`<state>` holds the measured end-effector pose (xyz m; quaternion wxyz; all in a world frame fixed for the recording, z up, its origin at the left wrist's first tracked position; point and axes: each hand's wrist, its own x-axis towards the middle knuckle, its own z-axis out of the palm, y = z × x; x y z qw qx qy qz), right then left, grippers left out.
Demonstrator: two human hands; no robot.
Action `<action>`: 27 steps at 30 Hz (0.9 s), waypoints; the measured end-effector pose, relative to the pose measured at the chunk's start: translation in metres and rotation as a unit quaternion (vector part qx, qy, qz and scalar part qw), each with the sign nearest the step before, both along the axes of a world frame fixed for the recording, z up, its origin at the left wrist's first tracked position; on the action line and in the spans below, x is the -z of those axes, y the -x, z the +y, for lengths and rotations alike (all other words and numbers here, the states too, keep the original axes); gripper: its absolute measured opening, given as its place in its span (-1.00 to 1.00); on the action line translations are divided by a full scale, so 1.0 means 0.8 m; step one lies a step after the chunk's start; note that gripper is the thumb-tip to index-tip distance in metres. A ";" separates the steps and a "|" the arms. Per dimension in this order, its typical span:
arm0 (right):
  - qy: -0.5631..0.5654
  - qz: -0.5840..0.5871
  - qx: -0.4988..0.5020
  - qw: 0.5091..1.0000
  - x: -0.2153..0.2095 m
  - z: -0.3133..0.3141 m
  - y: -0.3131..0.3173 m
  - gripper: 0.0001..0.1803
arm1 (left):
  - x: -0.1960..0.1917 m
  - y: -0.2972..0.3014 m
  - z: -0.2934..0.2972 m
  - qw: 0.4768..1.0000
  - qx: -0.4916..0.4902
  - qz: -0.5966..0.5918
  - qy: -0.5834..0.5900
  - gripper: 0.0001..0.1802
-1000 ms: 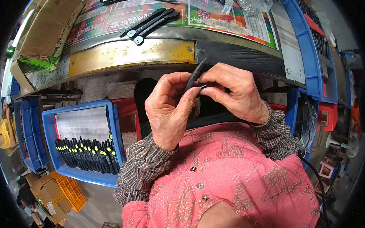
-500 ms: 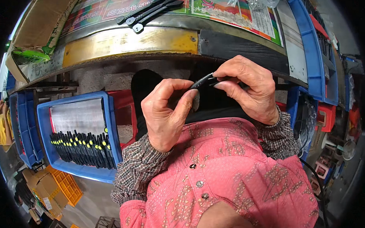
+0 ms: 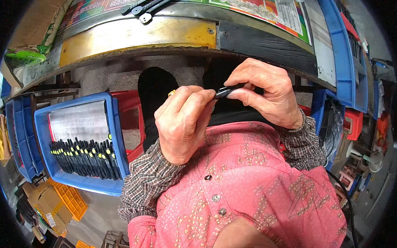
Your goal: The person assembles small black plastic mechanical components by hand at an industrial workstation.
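Observation:
Above my lap, my left hand (image 3: 185,120) and my right hand (image 3: 267,93) hold a slim black piece (image 3: 223,93) between them. Thumb and fingers of each hand pinch one end, covering most of it, so its kind cannot be told. A small yellow spot (image 3: 172,93) shows at the far side of my left hand; what it is stays unclear. To the left, a blue tray (image 3: 85,186) holds rows of black slender pieces (image 3: 88,158) with yellow-green dots. Several long black pieces with rounded, holed ends (image 3: 153,6) lie on the bench.
The bench edge (image 3: 138,41) runs across beyond my hands. A cardboard box (image 3: 35,29) stands at its left end. Blue crates (image 3: 342,53) line the right side, with clear plastic bags near them. A red stool (image 3: 130,122) is beside the tray, and an orange crate (image 3: 70,198) sits lower left.
My left hand has turned, its fingers now curled closer around the black piece. The right hand has moved slightly left. The view has shifted, so the bench sits higher.

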<state>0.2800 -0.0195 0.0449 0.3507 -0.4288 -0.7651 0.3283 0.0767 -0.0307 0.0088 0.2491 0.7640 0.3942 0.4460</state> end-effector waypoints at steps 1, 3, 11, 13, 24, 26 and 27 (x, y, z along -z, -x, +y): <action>0.023 0.009 0.004 1.000 0.000 -0.001 0.000 -0.81 | 0.000 0.000 0.000 1.000 0.000 0.000 0.001 -0.73; 0.046 0.017 0.008 0.999 0.002 -0.002 0.000 -0.82 | -0.001 0.000 0.001 1.000 0.001 0.004 -0.012 -0.73; 0.088 0.040 -0.023 0.995 0.008 0.000 -0.003 -0.83 | -0.001 0.000 0.000 1.000 0.002 0.010 -0.004 -0.75; 0.089 0.041 -0.026 0.995 0.008 0.001 -0.004 -0.82 | -0.002 0.001 0.000 1.000 0.005 0.007 -0.001 -0.74; 0.081 0.029 -0.037 0.996 0.009 0.005 -0.004 -0.85 | 0.002 0.001 0.001 1.000 0.015 0.016 -0.005 -0.76; 0.076 0.023 -0.046 0.996 0.009 0.006 -0.005 -0.86 | 0.002 0.001 0.001 1.000 0.018 0.017 -0.004 -0.76; 0.076 0.023 -0.045 0.996 0.008 0.005 -0.005 -0.86 | 0.002 0.001 0.000 1.000 0.021 0.017 -0.003 -0.76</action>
